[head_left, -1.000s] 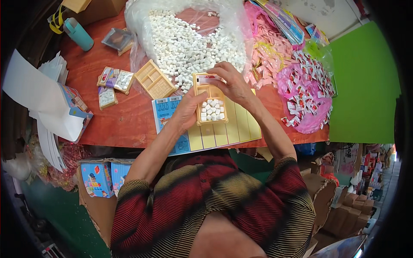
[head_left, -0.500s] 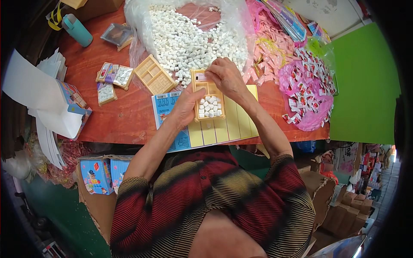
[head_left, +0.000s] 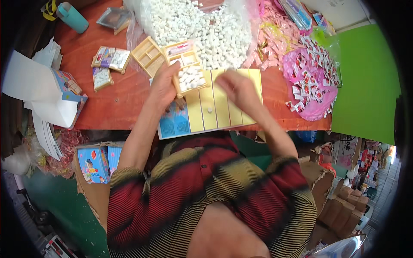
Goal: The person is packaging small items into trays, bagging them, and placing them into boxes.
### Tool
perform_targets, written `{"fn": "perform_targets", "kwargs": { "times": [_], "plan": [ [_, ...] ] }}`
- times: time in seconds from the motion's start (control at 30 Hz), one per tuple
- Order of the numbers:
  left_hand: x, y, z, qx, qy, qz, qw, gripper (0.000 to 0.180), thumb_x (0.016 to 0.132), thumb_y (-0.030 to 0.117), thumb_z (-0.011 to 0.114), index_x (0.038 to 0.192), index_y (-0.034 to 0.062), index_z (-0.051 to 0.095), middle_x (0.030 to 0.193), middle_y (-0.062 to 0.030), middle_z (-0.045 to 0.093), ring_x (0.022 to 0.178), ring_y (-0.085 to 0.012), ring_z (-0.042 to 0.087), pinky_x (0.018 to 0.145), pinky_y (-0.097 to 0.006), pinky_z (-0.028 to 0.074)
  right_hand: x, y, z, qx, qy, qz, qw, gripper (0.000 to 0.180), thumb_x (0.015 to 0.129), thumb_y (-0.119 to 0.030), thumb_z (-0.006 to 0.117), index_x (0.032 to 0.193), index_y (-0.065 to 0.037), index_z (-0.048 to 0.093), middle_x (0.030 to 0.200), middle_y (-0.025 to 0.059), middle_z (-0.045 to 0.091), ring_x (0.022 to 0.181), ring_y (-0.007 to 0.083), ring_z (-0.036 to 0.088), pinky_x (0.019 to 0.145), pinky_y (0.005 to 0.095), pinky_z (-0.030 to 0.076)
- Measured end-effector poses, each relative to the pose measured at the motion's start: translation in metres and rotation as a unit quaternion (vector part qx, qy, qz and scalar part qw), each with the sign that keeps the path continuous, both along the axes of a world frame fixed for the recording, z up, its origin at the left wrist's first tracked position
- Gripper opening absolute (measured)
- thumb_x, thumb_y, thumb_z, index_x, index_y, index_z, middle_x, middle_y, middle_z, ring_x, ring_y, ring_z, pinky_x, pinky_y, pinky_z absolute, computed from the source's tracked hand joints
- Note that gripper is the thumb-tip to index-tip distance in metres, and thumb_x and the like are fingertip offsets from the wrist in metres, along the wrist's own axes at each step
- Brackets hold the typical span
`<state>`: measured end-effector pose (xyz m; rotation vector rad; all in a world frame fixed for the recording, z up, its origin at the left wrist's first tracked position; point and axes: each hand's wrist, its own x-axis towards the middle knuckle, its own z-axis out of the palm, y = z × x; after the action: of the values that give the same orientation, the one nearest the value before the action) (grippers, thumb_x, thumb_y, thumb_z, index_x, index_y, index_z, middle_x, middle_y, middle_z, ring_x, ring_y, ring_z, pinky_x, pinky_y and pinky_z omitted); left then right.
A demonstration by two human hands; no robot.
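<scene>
The left hand (head_left: 163, 86) grips the near left edge of a small yellow compartment tray (head_left: 186, 69), whose near section is filled with small white pieces while its far section shows something pink and white. The tray rests at the far left corner of a yellow ruled sheet (head_left: 215, 103) lying on the red-brown worktop (head_left: 124, 99). The right hand (head_left: 236, 88) hovers over the sheet just right of the tray, fingers curled loosely; it is blurred, so I cannot tell whether it holds a piece. One white piece (head_left: 209, 110) lies loose on the sheet. Beyond the tray spreads a clear bag of white pieces (head_left: 206, 26). An empty yellow tray (head_left: 147, 56) sits to the left, and pink wrappers (head_left: 309, 81) are heaped at the right.
</scene>
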<state>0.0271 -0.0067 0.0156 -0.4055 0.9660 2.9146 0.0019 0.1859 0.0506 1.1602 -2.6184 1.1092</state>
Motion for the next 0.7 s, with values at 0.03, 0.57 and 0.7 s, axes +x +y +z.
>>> {"fn": "perform_targets", "kwargs": {
  "times": [0.03,0.57,0.7],
  "plan": [
    [0.001,-0.007,-0.003,-0.013,0.003,0.014,1.0,0.034,0.082,0.005,0.04,0.115,-0.0005,0.034,0.111,-0.0119,0.045,0.101,-0.022,0.046,0.086,-0.035,0.039,0.013,0.001,-0.006,0.03,-0.041,0.021,0.998,0.014,0.072,-0.01,0.058,0.082,-0.002,0.052,0.073,0.0105,0.05,0.055,0.0222,0.05,0.051,0.0287,0.041],
    [0.007,-0.022,-0.002,-0.009,0.003,0.05,0.999,0.029,0.083,0.008,0.04,0.111,0.0014,0.038,0.106,-0.011,0.049,0.093,-0.0211,0.052,0.079,-0.034,0.045,-0.088,-0.054,-0.006,0.205,0.058,-0.118,0.97,0.038,0.067,-0.025,0.061,0.098,-0.004,0.051,0.088,0.0158,0.054,0.078,0.0301,0.051,0.065,0.0415,0.038],
    [0.005,-0.018,-0.006,-0.008,-0.02,0.071,0.997,0.033,0.083,0.008,0.038,0.115,0.0024,0.034,0.11,-0.0122,0.046,0.098,-0.023,0.049,0.083,-0.036,0.042,-0.115,-0.098,-0.033,0.179,-0.015,-0.198,0.964,0.069,0.064,-0.033,0.064,0.117,-0.003,0.034,0.098,0.0231,0.047,0.084,0.033,0.049,0.07,0.0411,0.038]
  ]
}}
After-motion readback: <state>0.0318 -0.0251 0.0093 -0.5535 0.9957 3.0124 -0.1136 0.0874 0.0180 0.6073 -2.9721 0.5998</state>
